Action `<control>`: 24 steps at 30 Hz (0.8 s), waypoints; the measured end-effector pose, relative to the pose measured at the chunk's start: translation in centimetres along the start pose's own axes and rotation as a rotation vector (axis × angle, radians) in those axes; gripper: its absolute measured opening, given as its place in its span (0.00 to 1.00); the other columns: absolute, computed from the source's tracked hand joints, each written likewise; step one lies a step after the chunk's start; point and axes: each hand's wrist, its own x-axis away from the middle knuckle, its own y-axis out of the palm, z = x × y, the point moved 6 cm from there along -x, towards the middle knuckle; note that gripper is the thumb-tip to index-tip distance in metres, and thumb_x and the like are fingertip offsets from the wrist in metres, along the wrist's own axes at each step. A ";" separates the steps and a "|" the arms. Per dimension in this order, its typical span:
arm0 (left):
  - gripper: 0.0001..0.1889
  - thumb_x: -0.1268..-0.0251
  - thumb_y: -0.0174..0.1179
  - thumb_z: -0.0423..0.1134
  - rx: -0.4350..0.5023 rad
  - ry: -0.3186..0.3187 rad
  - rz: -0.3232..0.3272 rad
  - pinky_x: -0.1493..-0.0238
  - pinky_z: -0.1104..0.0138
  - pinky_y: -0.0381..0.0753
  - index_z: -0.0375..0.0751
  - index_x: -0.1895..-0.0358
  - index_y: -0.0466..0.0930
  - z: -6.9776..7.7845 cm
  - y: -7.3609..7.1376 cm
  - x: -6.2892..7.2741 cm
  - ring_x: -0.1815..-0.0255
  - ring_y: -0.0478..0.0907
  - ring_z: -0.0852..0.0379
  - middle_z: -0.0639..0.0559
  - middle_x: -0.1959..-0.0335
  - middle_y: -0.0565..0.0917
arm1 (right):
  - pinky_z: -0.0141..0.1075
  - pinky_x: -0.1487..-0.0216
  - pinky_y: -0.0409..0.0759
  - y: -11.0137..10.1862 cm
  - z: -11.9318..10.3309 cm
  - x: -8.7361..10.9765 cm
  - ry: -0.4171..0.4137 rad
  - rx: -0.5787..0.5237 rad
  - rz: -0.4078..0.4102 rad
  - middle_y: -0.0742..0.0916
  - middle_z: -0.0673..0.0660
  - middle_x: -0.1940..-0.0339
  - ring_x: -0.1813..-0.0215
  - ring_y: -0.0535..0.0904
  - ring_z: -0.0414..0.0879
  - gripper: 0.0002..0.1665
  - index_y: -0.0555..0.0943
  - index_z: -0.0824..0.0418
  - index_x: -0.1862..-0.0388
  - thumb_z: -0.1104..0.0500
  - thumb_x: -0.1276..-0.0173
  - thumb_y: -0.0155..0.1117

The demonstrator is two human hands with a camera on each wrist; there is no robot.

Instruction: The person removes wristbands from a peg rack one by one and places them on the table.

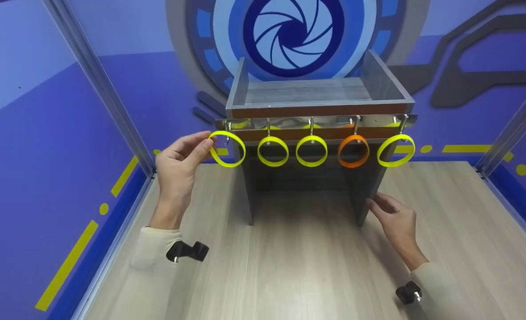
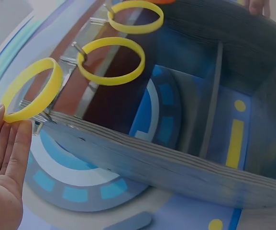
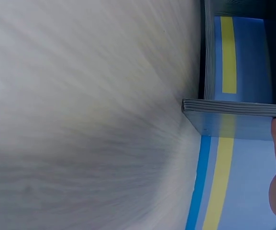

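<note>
Yellow ring, tilted, is at the left end of a row of five, pinched between the thumb and fingers of the left hand; a hook's tip shows inside its loop. At the near part of the desk, two pale sleeves bear black wrist mounts. Farther in, the right hand touches the front edge of the right side panel, low down; I cannot tell whether it grips the board. Across the upper front edge of the grey shelf runs a metal rail with hooks. From these hang the other rings: yellow, yellow, orange ring, then yellow at the right end. Behind the shelf's back edge stands a blue wall with a round emblem.
</note>
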 end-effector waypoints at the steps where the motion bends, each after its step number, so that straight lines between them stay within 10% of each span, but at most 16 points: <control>1: 0.09 0.29 0.71 0.32 0.006 0.003 0.005 0.51 0.61 0.91 0.32 0.50 0.90 0.1 -0.1 0.0 0.58 0.89 0.46 0.39 0.56 0.90 | 0.20 0.53 0.83 0.0 0.0 0.0 -0.002 0.003 0.001 0.92 0.61 0.51 0.55 0.86 0.27 0.17 0.90 0.66 0.45 0.60 0.29 0.77; 12: 0.09 0.28 0.69 0.28 0.136 -0.018 0.102 0.47 0.59 0.89 0.30 0.49 0.89 0.6 -1.7 0.8 0.53 0.89 0.45 0.37 0.53 0.89 | 0.19 0.52 0.82 0.1 0.0 0.1 -0.009 -0.014 -0.010 0.92 0.60 0.49 0.54 0.86 0.26 0.17 0.90 0.63 0.44 0.60 0.30 0.78; 24: 0.10 0.28 0.68 0.29 0.235 -0.146 0.236 0.46 0.58 0.89 0.27 0.49 0.88 -3.1 -5.0 2.7 0.53 0.90 0.45 0.37 0.54 0.90 | 0.21 0.54 0.84 0.1 0.0 0.1 -0.030 -0.035 0.010 0.93 0.59 0.54 0.56 0.88 0.31 0.14 0.92 0.63 0.48 0.59 0.29 0.78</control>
